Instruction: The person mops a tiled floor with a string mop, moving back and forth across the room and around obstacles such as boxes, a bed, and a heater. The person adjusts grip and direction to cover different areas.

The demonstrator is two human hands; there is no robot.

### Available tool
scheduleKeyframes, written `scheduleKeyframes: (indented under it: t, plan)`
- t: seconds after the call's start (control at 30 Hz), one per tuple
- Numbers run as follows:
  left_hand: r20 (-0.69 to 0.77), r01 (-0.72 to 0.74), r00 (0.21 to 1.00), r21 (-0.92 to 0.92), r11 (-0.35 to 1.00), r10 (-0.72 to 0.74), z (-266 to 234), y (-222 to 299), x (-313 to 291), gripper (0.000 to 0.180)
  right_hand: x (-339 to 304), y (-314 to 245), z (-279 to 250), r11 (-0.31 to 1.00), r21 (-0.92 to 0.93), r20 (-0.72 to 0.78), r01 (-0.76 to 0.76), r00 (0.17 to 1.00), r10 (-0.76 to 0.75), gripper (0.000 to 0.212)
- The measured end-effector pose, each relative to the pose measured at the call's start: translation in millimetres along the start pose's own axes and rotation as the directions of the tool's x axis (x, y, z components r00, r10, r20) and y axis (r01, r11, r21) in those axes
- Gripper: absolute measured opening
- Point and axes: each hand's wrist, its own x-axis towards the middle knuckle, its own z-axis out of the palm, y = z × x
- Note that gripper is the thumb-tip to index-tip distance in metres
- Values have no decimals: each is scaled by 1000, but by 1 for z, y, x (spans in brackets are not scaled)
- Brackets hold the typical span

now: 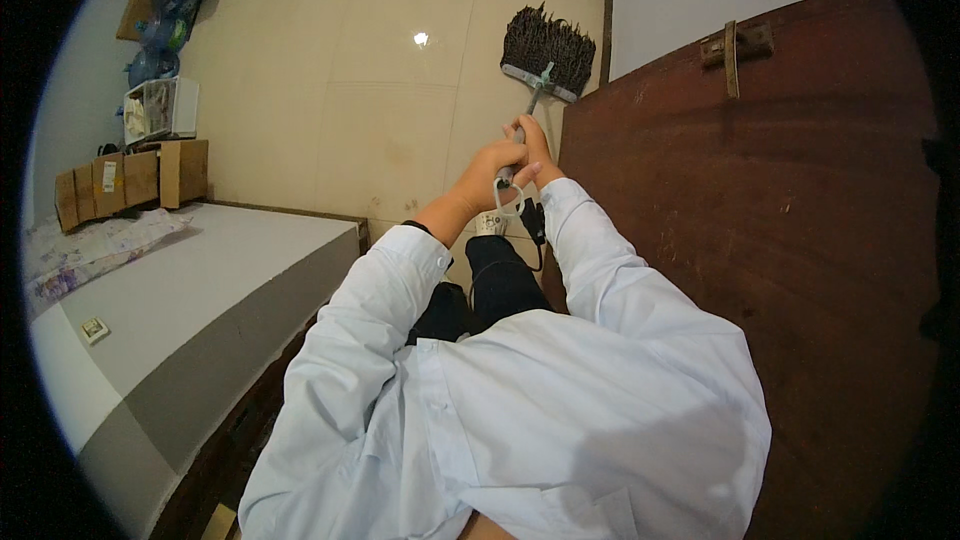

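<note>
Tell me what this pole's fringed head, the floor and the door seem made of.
The fringed head: matte yarn or fabric strips, perhaps, judging by its ragged strands. The floor: probably glossy ceramic tile, since it mirrors a light and shows straight seams. The door: likely wood with a dull reddish-brown finish, going by its scuffed surface.

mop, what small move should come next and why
Probably ease the mop leftward over the floor: its dark strands spread close to the wall and the wooden door, leaving little room on the right, while floor stretches to the left. The left hand and right hand both hold its handle, so a short pull seems easy.
</note>
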Motion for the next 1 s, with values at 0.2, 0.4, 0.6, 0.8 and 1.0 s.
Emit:
scheduleKeyframes:
  t: [0.2, 0.4, 0.6, 0.8, 1.0]
  plan:
    - [90, -76, 993, -37, 996, 80, -5, 18, -40, 16, -46, 27, 16, 753, -534, 102, 385, 913, -394, 20]
    - [182, -157, 972, 32, 987, 149, -26, 12, -72, 17, -60, 56, 44, 976, -18, 29, 215, 976, -214, 19]
    - [277, -210, 942, 55, 976, 187, -25, 35, -130, 23, -134, 52, 62, 845, -443, 172, 299, 953, -248, 18]
    - [184, -124, 976, 30, 992, 116, -42, 82, -198, 22, -199, 49, 97, 661, -608, 164, 439, 885, -437, 18]
    - [121, -11, 993, -51, 999, 17, -60, 111, -228, 23, -223, 62, 123, 714, -557, 292, 424, 905, -309, 15]
